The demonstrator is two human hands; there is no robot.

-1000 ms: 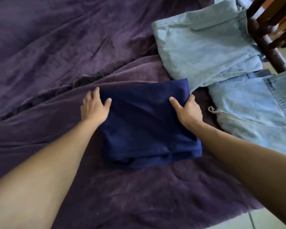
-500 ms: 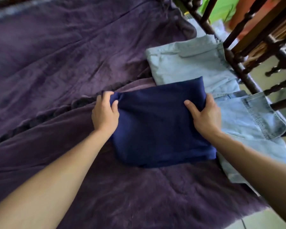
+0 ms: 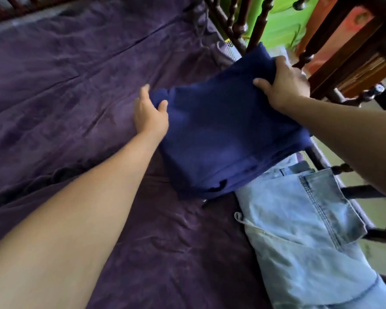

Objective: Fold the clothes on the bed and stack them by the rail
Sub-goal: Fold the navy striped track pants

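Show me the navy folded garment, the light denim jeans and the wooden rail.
navy folded garment (image 3: 221,134), head view, middle of its top face.
light denim jeans (image 3: 299,253), head view, pale fabric below pocket.
wooden rail (image 3: 237,26), head view, a turned spindle.

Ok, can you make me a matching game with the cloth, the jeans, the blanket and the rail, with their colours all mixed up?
Things:
1 cloth
2 jeans
3 blanket
4 rail

Colours:
A purple
B dark brown
C dark blue
D pale blue

Pairs: 1-C, 2-D, 3-A, 4-B
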